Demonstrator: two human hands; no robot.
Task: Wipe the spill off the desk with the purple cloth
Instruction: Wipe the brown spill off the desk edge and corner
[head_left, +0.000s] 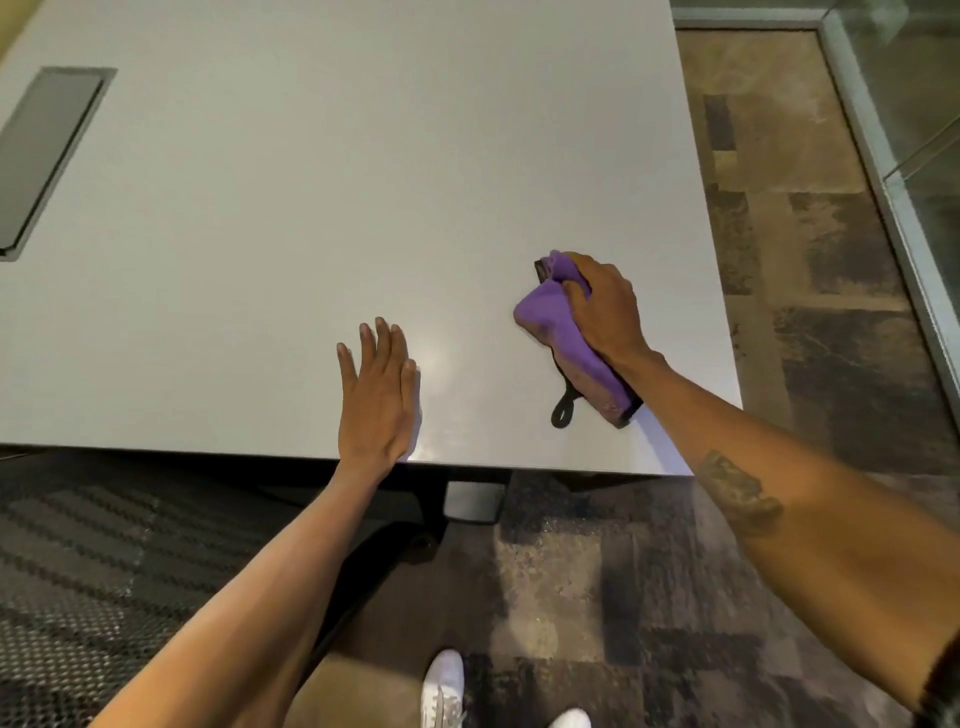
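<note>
No readable text, labels, brands or numbers anywhere in view. Dark mark on the right forearm (737, 491) looks like a tattoo, too blurred to tell if it holds letters.

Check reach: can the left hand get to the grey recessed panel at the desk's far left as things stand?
Probably yes, with a stretch. The left hand lies flat and empty near the front edge; bare desk lies between it and the panel. Nothing blocks the path.
</note>
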